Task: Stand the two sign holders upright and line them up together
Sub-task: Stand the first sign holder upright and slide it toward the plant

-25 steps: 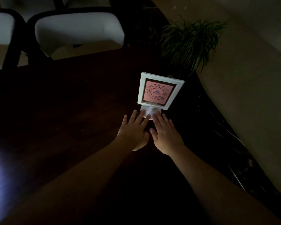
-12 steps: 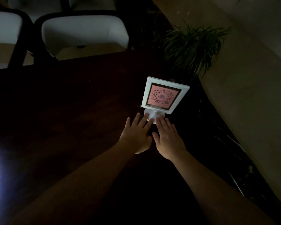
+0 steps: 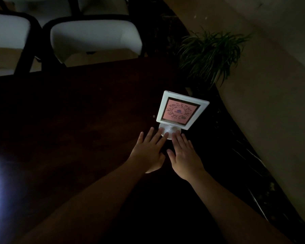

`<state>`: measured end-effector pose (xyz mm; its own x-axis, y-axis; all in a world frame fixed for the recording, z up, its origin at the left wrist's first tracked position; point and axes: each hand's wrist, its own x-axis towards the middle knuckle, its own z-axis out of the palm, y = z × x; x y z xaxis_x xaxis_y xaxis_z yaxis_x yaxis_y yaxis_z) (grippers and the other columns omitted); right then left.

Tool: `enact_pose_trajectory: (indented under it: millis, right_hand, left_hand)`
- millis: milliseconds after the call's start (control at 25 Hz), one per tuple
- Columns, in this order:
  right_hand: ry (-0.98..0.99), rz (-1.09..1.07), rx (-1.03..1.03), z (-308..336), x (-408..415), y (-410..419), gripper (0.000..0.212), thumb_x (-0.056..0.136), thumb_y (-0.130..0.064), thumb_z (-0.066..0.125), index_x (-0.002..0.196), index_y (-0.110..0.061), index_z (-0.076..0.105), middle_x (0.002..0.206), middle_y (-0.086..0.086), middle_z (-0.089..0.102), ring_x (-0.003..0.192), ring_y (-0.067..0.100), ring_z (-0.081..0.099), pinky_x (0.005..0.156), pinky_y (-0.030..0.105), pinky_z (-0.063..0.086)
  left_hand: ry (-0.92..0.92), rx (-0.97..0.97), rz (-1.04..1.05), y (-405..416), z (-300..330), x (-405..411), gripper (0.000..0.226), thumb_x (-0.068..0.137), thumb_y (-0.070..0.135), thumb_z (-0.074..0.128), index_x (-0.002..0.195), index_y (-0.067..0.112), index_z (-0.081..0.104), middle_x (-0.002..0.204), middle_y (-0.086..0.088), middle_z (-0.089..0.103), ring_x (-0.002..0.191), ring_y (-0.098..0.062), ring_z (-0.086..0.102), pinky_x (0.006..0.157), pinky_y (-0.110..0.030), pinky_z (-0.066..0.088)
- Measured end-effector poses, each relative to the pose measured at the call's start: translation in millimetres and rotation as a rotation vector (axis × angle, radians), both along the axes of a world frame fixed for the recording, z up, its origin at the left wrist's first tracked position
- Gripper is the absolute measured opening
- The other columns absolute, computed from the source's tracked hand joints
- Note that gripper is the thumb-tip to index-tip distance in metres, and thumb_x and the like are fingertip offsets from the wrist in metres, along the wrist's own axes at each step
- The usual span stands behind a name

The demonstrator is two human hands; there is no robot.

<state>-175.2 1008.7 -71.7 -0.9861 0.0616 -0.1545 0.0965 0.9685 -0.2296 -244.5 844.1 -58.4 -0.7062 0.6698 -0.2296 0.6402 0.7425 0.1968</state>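
Little has moved since a second ago: both hands stay flat, fingertips on the round base of the upright sign holder (image 3: 181,110). Left hand (image 3: 148,152) and right hand (image 3: 185,155) grip nothing; holder stands near the counter (image 3: 77,129) edge. Second holder unseen.

Nothing has visibly changed; only the camera view shifted slightly.

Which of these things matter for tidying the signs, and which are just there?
Part of the job:
sign holder, standing upright on its round base
left hand and right hand, fingertips at the base
Only one holder can be made out.

Just there:
table
white chairs
potted plant
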Motion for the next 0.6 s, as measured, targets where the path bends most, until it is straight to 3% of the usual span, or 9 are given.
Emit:
enact_pose_trajectory:
  millis: [120, 360, 600]
  right_hand:
    - [0.016, -0.004, -0.036, 6, 3, -1, 0.068, 0.101, -0.05, 0.025, 0.155, -0.022, -0.005, 0.165, 0.001, -0.009, 0.15, 0.018, -0.009, 0.122, 0.041, 0.002]
    - [0.083, 0.025, 0.022, 28, 8, -34, 0.064, 0.1, -0.046, 0.038, 0.155, -0.019, 0.018, 0.164, 0.011, 0.016, 0.15, 0.028, 0.012, 0.119, 0.048, 0.022]
    - [0.096, 0.156, 0.022, 53, -6, -126, 0.067, 0.098, -0.051, 0.042, 0.154, -0.025, 0.018, 0.164, 0.007, 0.016, 0.15, 0.027, 0.015, 0.117, 0.042, 0.023]
  left_hand:
    - [0.002, 0.021, 0.007, -13, 3, 0, 0.074, 0.091, 0.05, 0.026, 0.153, 0.031, -0.009, 0.163, 0.0, -0.013, 0.145, -0.024, -0.022, 0.116, -0.051, -0.005]
    - [0.042, 0.054, 0.097, -76, 20, 8, 0.078, 0.09, 0.06, 0.028, 0.153, 0.033, -0.008, 0.163, 0.0, -0.012, 0.145, -0.023, -0.021, 0.114, -0.053, -0.005]
    - [0.107, 0.122, 0.264, -199, 46, 15, 0.085, 0.088, 0.069, 0.032, 0.152, 0.034, -0.011, 0.163, 0.0, -0.009, 0.146, -0.022, -0.017, 0.116, -0.051, 0.002]
